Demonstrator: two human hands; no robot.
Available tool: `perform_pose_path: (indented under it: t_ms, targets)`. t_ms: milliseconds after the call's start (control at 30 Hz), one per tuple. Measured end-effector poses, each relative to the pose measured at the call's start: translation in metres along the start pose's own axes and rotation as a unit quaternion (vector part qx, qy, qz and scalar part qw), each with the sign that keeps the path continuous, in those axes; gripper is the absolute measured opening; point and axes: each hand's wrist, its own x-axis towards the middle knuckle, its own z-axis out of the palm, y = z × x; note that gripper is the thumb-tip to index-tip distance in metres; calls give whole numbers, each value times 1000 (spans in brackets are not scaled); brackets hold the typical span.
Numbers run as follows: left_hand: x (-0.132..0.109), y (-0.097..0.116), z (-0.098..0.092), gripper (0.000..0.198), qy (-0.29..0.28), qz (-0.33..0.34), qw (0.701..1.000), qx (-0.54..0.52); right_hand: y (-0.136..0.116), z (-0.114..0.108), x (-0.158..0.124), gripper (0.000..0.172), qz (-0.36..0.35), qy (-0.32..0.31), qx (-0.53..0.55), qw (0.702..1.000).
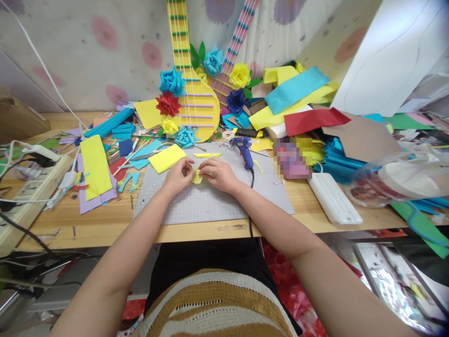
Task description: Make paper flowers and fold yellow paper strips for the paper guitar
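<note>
My left hand and my right hand meet over a grey cutting mat, both pinching one small yellow foam piece. The fingers of both hands curl around its edges. A yellow foam sheet lies just left of my left hand, and a thin yellow strip lies just beyond my fingers. A blue glue gun rests on the mat to the right of my right hand, its black cord running off the table's front edge.
Foam flowers and two foam guitars stand at the back. Piles of coloured foam sheets fill the right side. Scissors, a power strip at left and a white keyboard-like box at right.
</note>
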Motion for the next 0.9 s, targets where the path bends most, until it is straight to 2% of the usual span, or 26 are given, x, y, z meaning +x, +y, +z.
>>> perform_pose_path:
  t_ms: [67, 133, 200, 367, 533, 700, 900]
  targets:
    - [-1, 3, 0, 20, 56, 16, 998, -4, 2, 1, 0, 20, 2, 5, -4, 1000]
    - [-3, 7, -1, 13, 87, 32, 996, 14, 6, 3, 0, 21, 19, 6, -10, 1000]
    - [-4, 10, -1, 7, 70, 40, 996, 45, 11, 5, -1, 21, 46, 3, -15, 999]
    - [-6, 9, 0, 7, -35, 31, 991, 123, 16, 6, -2, 20, 95, -26, -24, 995]
    - [-9, 10, -1, 12, -32, 56, 980, 186, 12, 0, -2, 14, 82, -62, -21, 994]
    - [-11, 10, 0, 17, -33, 52, 978, 197, 12, -3, -3, 10, 90, -78, -10, 993]
    - [-12, 8, 2, 18, -26, 28, 979, 200, 12, 2, 0, 12, 138, -72, 10, 988]
